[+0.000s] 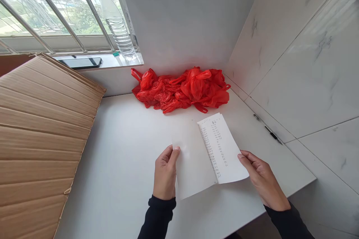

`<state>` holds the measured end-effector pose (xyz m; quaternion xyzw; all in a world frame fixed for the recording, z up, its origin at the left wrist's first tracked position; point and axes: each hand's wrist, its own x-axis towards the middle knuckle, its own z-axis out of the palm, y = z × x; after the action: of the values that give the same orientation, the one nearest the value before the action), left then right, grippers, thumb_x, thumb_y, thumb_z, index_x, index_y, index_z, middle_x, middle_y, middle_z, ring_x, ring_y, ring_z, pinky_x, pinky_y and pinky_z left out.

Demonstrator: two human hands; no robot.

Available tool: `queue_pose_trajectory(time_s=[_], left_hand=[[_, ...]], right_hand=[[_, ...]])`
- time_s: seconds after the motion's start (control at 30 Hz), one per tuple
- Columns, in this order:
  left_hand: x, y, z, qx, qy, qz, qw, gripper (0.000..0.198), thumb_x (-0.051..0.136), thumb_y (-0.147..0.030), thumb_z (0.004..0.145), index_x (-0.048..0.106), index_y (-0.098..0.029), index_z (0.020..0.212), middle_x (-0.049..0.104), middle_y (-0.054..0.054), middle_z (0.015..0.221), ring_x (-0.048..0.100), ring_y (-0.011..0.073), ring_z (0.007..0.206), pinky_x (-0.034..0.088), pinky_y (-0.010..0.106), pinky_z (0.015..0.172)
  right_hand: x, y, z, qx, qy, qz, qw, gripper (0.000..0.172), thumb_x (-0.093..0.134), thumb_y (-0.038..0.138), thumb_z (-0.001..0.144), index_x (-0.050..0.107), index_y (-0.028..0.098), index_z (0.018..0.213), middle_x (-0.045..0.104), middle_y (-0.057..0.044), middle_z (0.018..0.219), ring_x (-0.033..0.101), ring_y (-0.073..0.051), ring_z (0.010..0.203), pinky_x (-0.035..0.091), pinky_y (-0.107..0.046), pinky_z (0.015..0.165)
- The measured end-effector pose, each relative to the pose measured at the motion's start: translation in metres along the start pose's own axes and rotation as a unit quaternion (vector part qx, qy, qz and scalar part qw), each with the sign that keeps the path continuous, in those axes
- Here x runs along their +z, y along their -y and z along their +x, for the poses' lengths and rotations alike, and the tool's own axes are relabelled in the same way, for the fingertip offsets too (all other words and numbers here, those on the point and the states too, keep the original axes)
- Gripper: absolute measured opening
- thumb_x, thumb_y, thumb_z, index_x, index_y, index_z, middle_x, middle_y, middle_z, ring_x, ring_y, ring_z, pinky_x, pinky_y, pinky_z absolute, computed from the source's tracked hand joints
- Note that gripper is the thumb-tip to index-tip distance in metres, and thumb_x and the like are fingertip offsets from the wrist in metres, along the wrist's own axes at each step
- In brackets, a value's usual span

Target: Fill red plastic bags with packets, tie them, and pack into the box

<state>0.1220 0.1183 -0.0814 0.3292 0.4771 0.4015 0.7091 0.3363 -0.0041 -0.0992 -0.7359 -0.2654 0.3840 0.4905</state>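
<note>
An open notebook (228, 149) is held up over the white table, its right page covered in columns of small handwriting and its left side plain white. My left hand (166, 171) pinches the outer left edge between thumb and fingers. On the opposite side, my right hand (260, 175) grips the outer right edge, thumb on top and fingers underneath. Both sleeves are black. Beyond the notebook's top edge lies a heap of crumpled red plastic bags (182, 89), apart from both hands.
A cardboard box (42, 138) stands at the left. On the windowsill are a clear water bottle (120, 30) and a dark phone (81, 62). A black pen (272, 134) lies along the tiled wall at the right. The table (120, 164) ends in front at the right.
</note>
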Motion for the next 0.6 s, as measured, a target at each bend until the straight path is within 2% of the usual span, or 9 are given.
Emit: queue_pose_trajectory(time_s=[0.2, 0.4, 0.6], left_hand=[[0.001, -0.01, -0.006, 0.024, 0.015, 0.054, 0.998, 0.028, 0.075, -0.043, 0.077, 0.077, -0.022, 0.095, 0.072, 0.003, 0.076, 0.065, 0.022, 0.074, 0.049, 0.03, 0.068], [-0.003, -0.01, -0.005, 0.026, 0.007, 0.063, 0.998, 0.027, 0.074, -0.043, 0.078, 0.077, -0.022, 0.095, 0.073, 0.004, 0.08, 0.065, 0.0215, 0.075, 0.05, 0.03, 0.069], [-0.01, -0.013, -0.003, 0.032, 0.005, 0.06, 0.998, 0.035, 0.072, -0.047, 0.08, 0.076, -0.021, 0.103, 0.075, 0.005, 0.087, 0.067, 0.0235, 0.079, 0.051, 0.032, 0.074]], right_hand=[[0.0, 0.007, 0.003, -0.006, 0.002, 0.016, 1.0, 0.051, 0.063, 0.066, 0.081, 0.072, 0.025, 0.108, 0.076, -0.006, 0.105, 0.067, -0.029, 0.097, 0.052, -0.036, 0.079], [-0.002, 0.004, 0.007, 0.016, 0.005, 0.032, 0.999, 0.05, 0.065, 0.065, 0.08, 0.071, 0.026, 0.111, 0.076, -0.005, 0.109, 0.067, -0.029, 0.1, 0.052, -0.037, 0.084], [-0.002, 0.005, 0.005, 0.026, 0.021, 0.04, 0.999, 0.05, 0.064, 0.063, 0.082, 0.068, 0.026, 0.117, 0.074, -0.006, 0.115, 0.065, -0.03, 0.107, 0.051, -0.039, 0.09]])
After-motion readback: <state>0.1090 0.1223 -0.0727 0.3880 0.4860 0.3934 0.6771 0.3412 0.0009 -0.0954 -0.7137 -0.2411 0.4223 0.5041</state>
